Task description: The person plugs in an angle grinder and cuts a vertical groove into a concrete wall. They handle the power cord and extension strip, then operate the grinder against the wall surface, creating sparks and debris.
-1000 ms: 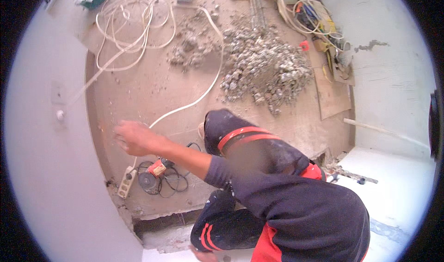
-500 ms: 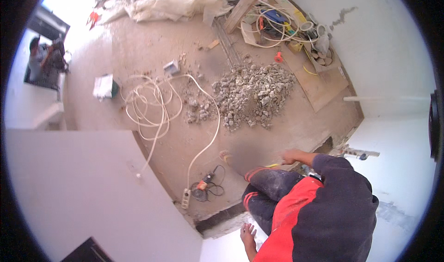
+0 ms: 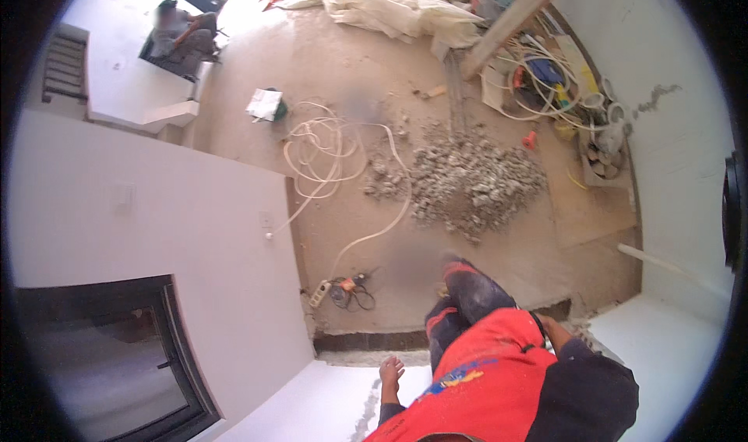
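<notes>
My left hand (image 3: 391,370) hangs by my left side over the white wall base near the floor channel (image 3: 374,341), with fingers apart and nothing in it. My right hand (image 3: 555,331) is at my right hip, beside the red and dark sweatshirt. Its fingers are mostly hidden, so I cannot tell whether it holds anything. On the floor ahead, left of my dusty dark trousers, lies an orange and black angle grinder (image 3: 351,286) with its cord. Next to it is a white power strip (image 3: 319,294) at the end of a white cable.
A rubble heap (image 3: 475,181) lies ahead, with a loose cable coil (image 3: 319,157) to its left. Boxes with conduit and tools (image 3: 545,83) stand by the right wall. A wooden post (image 3: 514,25) leans at the back. Another person (image 3: 183,37) sits at the far left.
My view has swung left, bringing a dark-framed door into sight. My right hand has drawn back from in front of my knee, where it held something thin and yellow, to my hip.
</notes>
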Tool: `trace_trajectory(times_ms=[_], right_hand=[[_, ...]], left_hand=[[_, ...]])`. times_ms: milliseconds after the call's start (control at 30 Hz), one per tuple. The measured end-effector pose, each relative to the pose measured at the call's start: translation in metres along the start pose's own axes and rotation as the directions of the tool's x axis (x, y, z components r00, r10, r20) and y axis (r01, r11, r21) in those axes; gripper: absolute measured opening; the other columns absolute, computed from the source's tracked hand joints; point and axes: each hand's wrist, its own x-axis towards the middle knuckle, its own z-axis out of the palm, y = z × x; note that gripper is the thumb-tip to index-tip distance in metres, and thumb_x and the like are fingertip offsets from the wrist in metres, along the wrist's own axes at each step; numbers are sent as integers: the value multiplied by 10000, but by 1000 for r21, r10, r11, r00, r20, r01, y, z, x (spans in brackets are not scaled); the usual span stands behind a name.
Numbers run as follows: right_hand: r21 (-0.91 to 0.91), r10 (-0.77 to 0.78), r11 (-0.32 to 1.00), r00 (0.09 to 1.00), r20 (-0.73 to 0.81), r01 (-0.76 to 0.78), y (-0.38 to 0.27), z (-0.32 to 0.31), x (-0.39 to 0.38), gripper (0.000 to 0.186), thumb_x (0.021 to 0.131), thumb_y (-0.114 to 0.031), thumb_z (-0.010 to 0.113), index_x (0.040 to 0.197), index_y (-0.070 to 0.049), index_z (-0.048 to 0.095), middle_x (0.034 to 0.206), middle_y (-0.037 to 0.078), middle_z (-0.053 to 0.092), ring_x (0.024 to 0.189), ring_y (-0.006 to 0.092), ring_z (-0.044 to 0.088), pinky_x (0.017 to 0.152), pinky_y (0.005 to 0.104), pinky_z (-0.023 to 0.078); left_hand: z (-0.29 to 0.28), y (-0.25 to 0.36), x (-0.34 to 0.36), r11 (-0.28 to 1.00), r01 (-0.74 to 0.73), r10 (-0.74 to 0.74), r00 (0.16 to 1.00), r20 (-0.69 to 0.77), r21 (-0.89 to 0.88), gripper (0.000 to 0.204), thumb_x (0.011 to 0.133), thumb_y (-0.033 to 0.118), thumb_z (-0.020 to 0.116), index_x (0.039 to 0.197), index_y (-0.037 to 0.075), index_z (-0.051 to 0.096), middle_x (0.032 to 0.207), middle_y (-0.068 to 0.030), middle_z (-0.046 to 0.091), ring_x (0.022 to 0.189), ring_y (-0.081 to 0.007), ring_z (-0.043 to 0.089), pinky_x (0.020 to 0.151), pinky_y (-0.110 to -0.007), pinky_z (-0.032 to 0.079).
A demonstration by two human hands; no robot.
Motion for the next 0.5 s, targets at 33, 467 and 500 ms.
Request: trace_trajectory(times_ms=[33, 467, 500], right_hand=[[13, -18, 1000, 1000, -14, 18, 1, -16, -4, 438, 836, -450, 572, 1001, -66, 705, 1035, 181, 680, 952, 335, 644, 844, 458, 493], [339, -208, 892, 937, -280, 300, 141, -308, -80, 268, 783, -303, 655, 868, -67, 751, 930, 148, 718, 868, 304, 671, 812, 448, 503], [195, -91, 968, 946, -310, 157, 144, -335, -97, 255, 779, -291, 662, 858, -68, 755, 922, 145, 721, 862, 302, 673, 809, 447, 503]], left_hand=[[13, -23, -2, 994, 85, -88, 995, 41, 65, 366, 954, 232, 536, 1268, 48, 508, 1173, -148, 610, 946, -274, 638, 791, -383, 542], [287, -85, -40, 913, 221, -213, 975, 63, -344, 331, 918, 255, 553, 1166, 36, 574, 1023, -144, 658, 861, -293, 614, 769, -431, 486], [324, -69, -62, 951, 165, -178, 984, -27, -262, 318, 914, 252, 555, 1148, 40, 586, 1001, -142, 666, 844, -294, 611, 763, -432, 480]])
